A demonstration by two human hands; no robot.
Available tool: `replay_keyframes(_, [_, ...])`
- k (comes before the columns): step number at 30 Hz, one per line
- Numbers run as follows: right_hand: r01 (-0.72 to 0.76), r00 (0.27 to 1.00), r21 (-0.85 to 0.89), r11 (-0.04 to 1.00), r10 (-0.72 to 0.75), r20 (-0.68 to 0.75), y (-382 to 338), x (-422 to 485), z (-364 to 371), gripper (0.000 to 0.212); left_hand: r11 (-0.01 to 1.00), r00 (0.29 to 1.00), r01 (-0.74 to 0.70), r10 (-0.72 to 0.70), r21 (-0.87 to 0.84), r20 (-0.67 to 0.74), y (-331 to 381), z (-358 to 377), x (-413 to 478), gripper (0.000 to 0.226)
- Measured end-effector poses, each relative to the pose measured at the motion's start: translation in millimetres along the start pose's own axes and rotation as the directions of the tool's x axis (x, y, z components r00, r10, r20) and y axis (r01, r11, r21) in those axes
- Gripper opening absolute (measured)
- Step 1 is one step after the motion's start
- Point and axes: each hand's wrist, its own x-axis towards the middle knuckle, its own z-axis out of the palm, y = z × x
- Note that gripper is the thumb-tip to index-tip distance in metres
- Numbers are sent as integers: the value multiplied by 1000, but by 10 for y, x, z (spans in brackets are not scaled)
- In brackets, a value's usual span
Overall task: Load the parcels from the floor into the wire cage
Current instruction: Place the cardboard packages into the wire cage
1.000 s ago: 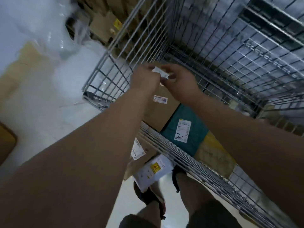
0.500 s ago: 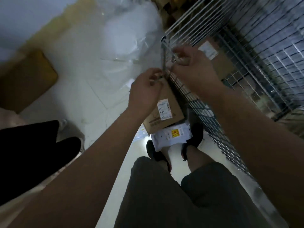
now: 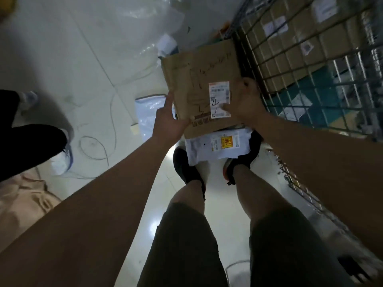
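Observation:
A flat brown cardboard parcel (image 3: 199, 79) with a white label marked "4" lies on the floor beside the wire cage (image 3: 310, 65). My left hand (image 3: 169, 119) grips its left near edge. My right hand (image 3: 243, 100) holds its right near corner, thumb on the label. A white plastic mailer (image 3: 217, 148) with a yellow sticker lies under the parcel's near edge, at my feet. Inside the cage I see brown boxes (image 3: 294, 38) and a teal parcel (image 3: 306, 106).
Clear plastic sheeting (image 3: 145, 27) and a blue-tinted bag (image 3: 149, 112) lie on the white tiled floor to the left. A thin cable (image 3: 97, 146) loops across the tiles. Another person's dark leg and white shoe (image 3: 60, 160) stand at the left.
My hands came down from the cage's top rim, where they handled a small white slip, to the cardboard parcel on the floor and took hold of it. My view tilted down.

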Motion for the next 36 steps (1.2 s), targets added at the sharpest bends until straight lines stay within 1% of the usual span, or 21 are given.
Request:
replay_keyframes(2, [13,999,-97,995,-17,-33,283,357,226,123,1000,999,-9,9,1,32,-262,274,408,111])
replay_keyframes(3, [27,999,-95,995,-30,-35,365,450,285,125,1000,1000,-22,22,19,19,-420,410,607,118])
replay_keyframes(5, [46,999,-26,999,-46,-22,411,576,316,125,999,999,-30,30,27,-19,-516,593,879,129])
replay_keyframes(8, [66,997,90,994,-63,-34,520,723,291,133,999,997,-47,47,14,-61,-525,732,1047,135])
replay_keyframes(11, [109,993,281,953,-117,13,535,747,255,140,999,995,-42,40,-27,-94,-686,756,1145,146])
replay_keyframes(12, [124,991,310,943,-133,7,539,741,256,140,999,996,-32,30,-28,-83,-695,735,1121,147])
replay_keyframes(14, [138,990,313,940,-137,-25,489,677,246,141,999,998,-34,33,-13,-55,-663,677,1055,146])
replay_keyframes(17, [139,989,292,946,-116,-94,348,481,233,139,997,995,-75,75,-5,-69,-567,509,811,144])
replay_keyframes(20, [193,977,301,934,-154,-149,177,163,142,136,994,991,-99,102,39,-89,-377,209,482,139])
replay_keyframes(23, [215,972,306,927,-174,-156,-108,-216,-73,135,992,990,-92,101,86,-100,-39,-219,39,139])
replay_keyframes(26, [216,975,311,926,-188,-117,-419,-664,-370,136,990,993,-50,64,130,-104,325,-646,-411,138])
replay_keyframes(29, [215,976,326,920,-193,-98,-714,-1135,-663,133,987,994,-47,62,153,-92,674,-1008,-854,136])
replay_keyframes(32, [211,976,307,928,-184,-116,-976,-1564,-1009,131,982,993,-42,60,182,-98,1061,-1314,-1241,134])
replay_keyframes(36, [222,968,293,930,-175,-178,-1280,-2111,-1554,130,973,986,-76,106,217,-132,1621,-1596,-1728,131])
